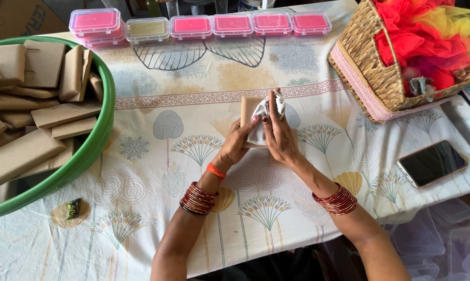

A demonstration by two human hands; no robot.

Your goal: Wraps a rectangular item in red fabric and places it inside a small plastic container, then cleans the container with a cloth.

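A tan block (249,106) is held upright at the middle of the table (193,93), long axis pointing away, clamped between the left hand (238,141) and right hand (277,136) with a white cloth (261,125). A green tub (97,140) of wrapped bars is seen at left, a wicker basket (367,67) and phone (432,163) at right.

**Quick headcount of the table**

Six clear lidded boxes (95,21) along the back: five pink, one beige (147,28). One woven basket (372,73), one phone (432,163), one green tub (92,145) with too many brown bars (20,155) to count.

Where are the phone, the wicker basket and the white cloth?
phone (432,163), head view, middle of its dark screen.
wicker basket (367,62), head view, its woven side wall.
white cloth (261,122), head view, bunched middle between the hands.
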